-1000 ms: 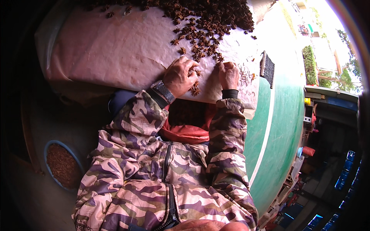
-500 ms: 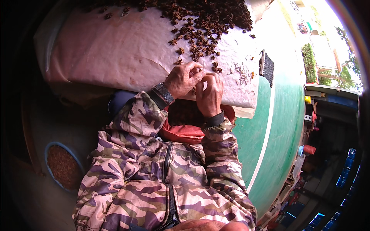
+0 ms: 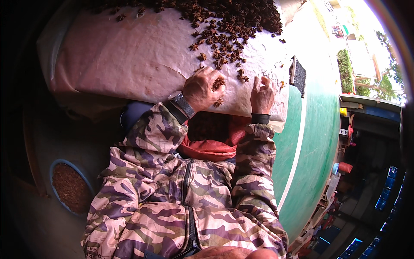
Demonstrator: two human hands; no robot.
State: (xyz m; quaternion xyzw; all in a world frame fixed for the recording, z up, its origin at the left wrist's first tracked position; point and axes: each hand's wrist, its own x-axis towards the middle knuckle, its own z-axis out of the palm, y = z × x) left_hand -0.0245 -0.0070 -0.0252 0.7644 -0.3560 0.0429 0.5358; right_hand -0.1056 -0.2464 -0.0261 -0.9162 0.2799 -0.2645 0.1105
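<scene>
My left hand (image 3: 202, 90), with a watch on its wrist, is closed around a star anise (image 3: 218, 83) that shows between thumb and curled fingers. Just below it, another star anise (image 3: 217, 102) lies by the table's near edge. Over to the right, my right hand (image 3: 262, 98) is above a scatter of thin stems (image 3: 279, 90), partly covering them. Its fingers are loosely bent with the tips apart, and nothing shows between them. A large heap of star anise (image 3: 241, 19) spreads across the far side, with loose pieces trailing toward my hands.
A pale sheet (image 3: 125, 60) covers the table. Below its near edge sits an open red bag (image 3: 202, 151) with dark contents. A blue-rimmed basin (image 3: 71, 185) of brown bits stands on the floor at left. A dark mat (image 3: 298, 74) lies on the green floor (image 3: 317, 125) at right.
My right hand has moved away from my left, rightward to the scattered stems. My left hand has turned slightly, and the star anise in it now shows.
</scene>
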